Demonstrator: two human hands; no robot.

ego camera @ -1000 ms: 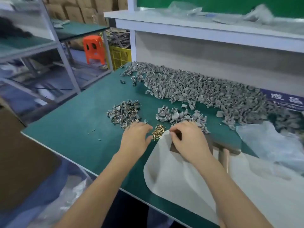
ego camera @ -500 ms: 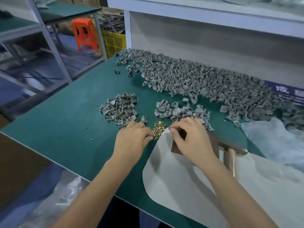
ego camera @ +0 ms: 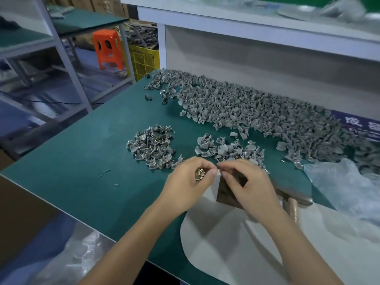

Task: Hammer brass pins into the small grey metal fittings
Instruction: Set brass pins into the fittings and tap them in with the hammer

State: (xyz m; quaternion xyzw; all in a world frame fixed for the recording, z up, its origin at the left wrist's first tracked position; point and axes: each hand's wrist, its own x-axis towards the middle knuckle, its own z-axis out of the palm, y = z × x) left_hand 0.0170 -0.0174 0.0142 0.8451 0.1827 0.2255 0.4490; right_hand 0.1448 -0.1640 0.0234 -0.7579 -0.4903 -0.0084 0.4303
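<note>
with the left hand (ego camera: 188, 177) cupping loose brass pins (ego camera: 199, 175) and the right hand (ego camera: 245, 182) pinching something too small to identify at frame centre, pins could spill from the curled fingers during the handover.

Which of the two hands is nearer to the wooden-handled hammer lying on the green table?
The right hand: the wooden-handled hammer lies just beside it, to its right. The left hand is further off, beyond the right hand, gripping brass pins.

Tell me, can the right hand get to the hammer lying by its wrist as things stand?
Probably yes. The hammer lies uncovered just right of the right hand, nothing between them, but the fingertips are pinching something small against the left hand, so that must go first.
</note>
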